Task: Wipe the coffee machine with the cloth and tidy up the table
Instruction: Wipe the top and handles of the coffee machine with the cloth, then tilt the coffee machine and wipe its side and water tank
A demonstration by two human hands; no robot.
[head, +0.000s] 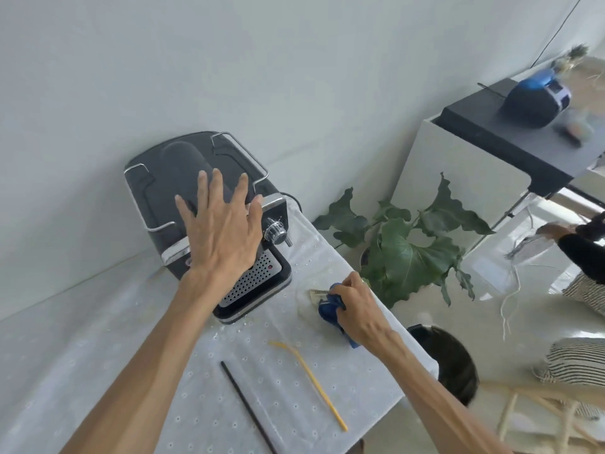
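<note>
The scene is seen from a single wide-angle view, worn at head height and tilted forward and down, the horizon canted. The table [98,371] is looked upon from its near edge, close enough that both forearms enter from the bottom of the frame. The far edge against the wall lies at upper left; the right edge and the floor beyond it are taken in at right

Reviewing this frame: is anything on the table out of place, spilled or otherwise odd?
Yes. A black straw and a bent yellow straw lie loose on the tablecloth in front of the coffee machine. A small torn packet lies beside the blue cloth gripped by the right hand. No spilled liquid is evident.
</note>
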